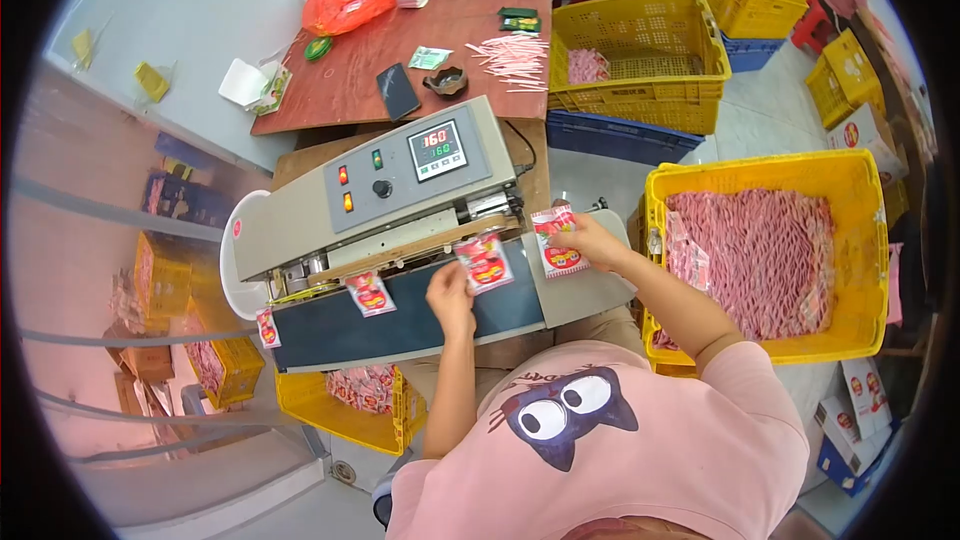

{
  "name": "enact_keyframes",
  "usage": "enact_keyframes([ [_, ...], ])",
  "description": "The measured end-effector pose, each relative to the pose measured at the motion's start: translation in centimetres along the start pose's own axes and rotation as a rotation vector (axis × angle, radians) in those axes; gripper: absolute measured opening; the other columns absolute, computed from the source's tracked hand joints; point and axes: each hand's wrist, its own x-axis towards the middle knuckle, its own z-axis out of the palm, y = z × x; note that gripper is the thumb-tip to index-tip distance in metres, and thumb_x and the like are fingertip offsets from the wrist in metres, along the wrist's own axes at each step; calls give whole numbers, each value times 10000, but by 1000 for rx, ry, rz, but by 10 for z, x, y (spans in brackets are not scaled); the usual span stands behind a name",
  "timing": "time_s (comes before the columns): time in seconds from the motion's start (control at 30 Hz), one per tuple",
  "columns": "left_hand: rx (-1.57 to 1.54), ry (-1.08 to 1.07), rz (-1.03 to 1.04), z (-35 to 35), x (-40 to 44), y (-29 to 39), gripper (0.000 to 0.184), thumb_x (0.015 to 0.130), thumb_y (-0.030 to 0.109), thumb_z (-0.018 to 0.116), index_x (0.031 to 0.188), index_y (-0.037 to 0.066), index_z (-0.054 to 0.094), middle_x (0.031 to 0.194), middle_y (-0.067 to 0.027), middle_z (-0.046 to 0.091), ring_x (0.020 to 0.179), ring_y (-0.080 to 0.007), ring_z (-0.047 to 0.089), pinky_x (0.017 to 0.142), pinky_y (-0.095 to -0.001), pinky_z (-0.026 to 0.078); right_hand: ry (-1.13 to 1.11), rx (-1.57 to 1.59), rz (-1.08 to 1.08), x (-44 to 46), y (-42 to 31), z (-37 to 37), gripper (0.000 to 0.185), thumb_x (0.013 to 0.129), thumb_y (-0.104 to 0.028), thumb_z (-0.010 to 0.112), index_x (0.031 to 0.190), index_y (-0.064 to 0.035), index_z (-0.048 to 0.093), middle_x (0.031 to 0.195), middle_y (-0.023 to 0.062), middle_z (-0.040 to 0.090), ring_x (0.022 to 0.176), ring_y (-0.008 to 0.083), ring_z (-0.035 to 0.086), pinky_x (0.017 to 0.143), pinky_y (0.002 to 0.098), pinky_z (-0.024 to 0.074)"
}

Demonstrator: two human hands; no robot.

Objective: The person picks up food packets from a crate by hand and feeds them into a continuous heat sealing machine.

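A grey sealing machine point(370, 190) with a lit display stands in front of me, a dark belt point(420, 305) along its near side. My right hand point(590, 243) is closed on a red and white packet point(558, 242) at the belt's right end. My left hand point(450, 290) has its fingers drawn together at the lower left edge of a second packet point(484, 263); whether it grips it I cannot tell. Farther left, a third packet point(370, 293) hangs at the machine's edge, and a fourth point(267, 328) is at the belt's left end.
At the right stands a yellow crate point(870, 260) of pink wrapped sticks. Another yellow crate point(400, 420) holding packets is below the belt. The red table point(360, 70) behind the machine bears a phone point(398, 91), a bowl and pink-white sticks. A person sits in the far right background.
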Motion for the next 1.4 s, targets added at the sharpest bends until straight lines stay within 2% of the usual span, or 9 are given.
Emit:
enact_keyframes([
  [0.07, 251, 211, 358, -9, -5, -11, 188, 788, 57, 618, 929, -1, 509, 724, -21, 512, 622, -55, 475, 530, -184, 385, -6, -64, -25, -4, -6, 5, 183, 751, -42, 622, 923, -3, 574, 809, 47, 620, 708, 106, 595, 630, 253, 489],
  [0.17, 286, 1, 492, 21, -21, -11, 125, 790, 78, 623, 863, 29, 534, 688, 15, 501, 547, -37, 431, 463, -165, 351, -6, -51, -19, -5, -7, 7, 212, 740, -25, 634, 940, 9, 572, 844, 56, 626, 715, 104, 594, 643, 249, 493],
  [0.27, 115, -335, -90, 62, -28, 1, 167, 812, 99, 595, 940, -8, 588, 663, 8, 531, 477, -45, 420, 414, -173, 317, -16, -99, -48, -2, -12, 11, 238, 728, -40, 658, 946, 10, 575, 854, 55, 626, 718, 106, 592, 654, 255, 495],
  [0.33, 27, -412, -179, 67, -17, -7, 129, 817, 84, 583, 891, -21, 598, 634, 7, 536, 460, -40, 419, 401, -170, 308, 24, -127, -75, 2, -9, 13, 258, 719, -62, 683, 946, 5, 580, 844, 44, 619, 715, 99, 580, 639, 250, 488],
  [0.7, 13, -113, -202, -3, 6, 10, 110, 780, 64, 604, 859, -9, 583, 555, 17, 476, 402, -55, 399, 327, -180, 273, -20, -225, 77, -40, 1, -38, 243, 788, -207, 626, 961, -48, 565, 841, 31, 607, 718, 100, 581, 568, 256, 493],
  [0.87, 86, 46, 82, -48, 10, 5, 126, 819, 56, 578, 908, -32, 564, 684, -29, 529, 438, -42, 380, 354, -162, 261, 747, -123, -128, -146, 3, -151, 162, 806, -197, 560, 854, -47, 599, 735, 51, 608, 661, 104, 583, 560, 233, 471],
  [1.0, 117, 148, 305, -66, -2, 14, 91, 833, 91, 582, 850, 5, 559, 670, -2, 500, 466, -27, 362, 391, -147, 258, 1131, -956, 219, -180, 72, -221, 323, 746, -314, 594, 816, 1, 619, 744, 179, 628, 739, 260, 621, 658, 360, 480],
  [1.17, 123, 101, 271, -57, -29, 32, 86, 842, 103, 573, 849, 19, 558, 629, 3, 481, 452, -22, 346, 385, -145, 240, 852, -1048, 638, -197, 84, -213, 686, 714, -479, 586, 1164, 23, 458, 1094, 230, 546, 1017, 356, 526, 865, 411, 408],
  [1.4, 159, 86, 281, -46, -45, 21, 65, 844, 92, 562, 851, 27, 561, 646, 15, 493, 463, -21, 357, 389, -145, 229, 496, -1109, 780, -196, 131, -155, 862, 665, -387, 622, 1305, 52, 248, 1090, 252, 539, 998, 356, 542, 863, 406, 423],
])
